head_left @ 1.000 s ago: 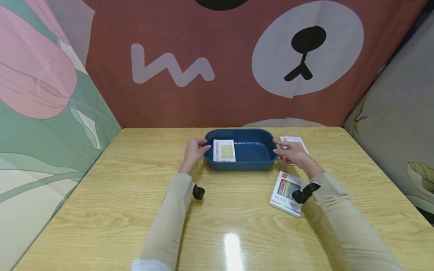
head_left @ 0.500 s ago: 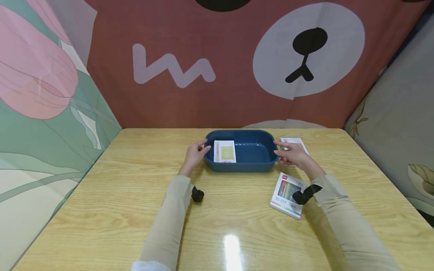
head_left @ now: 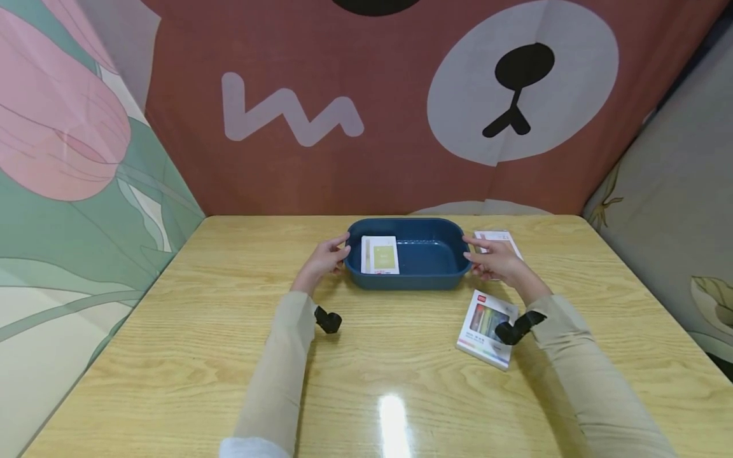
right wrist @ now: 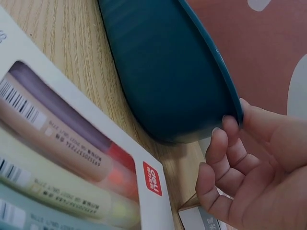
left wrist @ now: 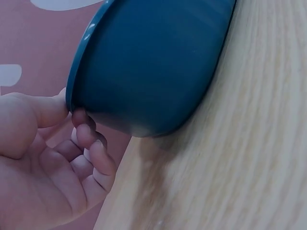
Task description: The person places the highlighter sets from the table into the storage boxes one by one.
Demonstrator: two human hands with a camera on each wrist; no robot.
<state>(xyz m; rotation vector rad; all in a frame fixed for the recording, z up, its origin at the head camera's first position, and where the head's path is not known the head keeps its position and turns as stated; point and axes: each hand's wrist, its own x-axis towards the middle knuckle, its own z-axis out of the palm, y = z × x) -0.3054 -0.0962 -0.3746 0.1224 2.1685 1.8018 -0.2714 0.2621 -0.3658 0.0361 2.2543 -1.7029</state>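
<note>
A dark blue oval-cornered basin (head_left: 408, 282) stands at the back of the table. My left hand (head_left: 322, 262) pinches its left rim between thumb and fingers, seen closely in the left wrist view, where the basin wall (left wrist: 148, 62) fills the upper part. On the opposite end, my right hand (right wrist: 261, 167) pinches the right rim, with the other fingers curled below it. Inside the basin, on its left side, lies a white box with a yellow-green panel (head_left: 385, 257). Below my right hand lies a white windowed box of colored pens (head_left: 483, 331), marked "deli".
Partly hidden behind my right hand lies another white box (head_left: 498, 236). The wooden table (head_left: 200, 356) ends at a printed cloth backdrop (head_left: 298, 178). A black wrist camera (head_left: 329, 320) sits on each sleeve.
My left wrist and forearm have shifted slightly left, and the left thumb has drawn back a little at the rim. The right hand, basin and boxes look the same.
</note>
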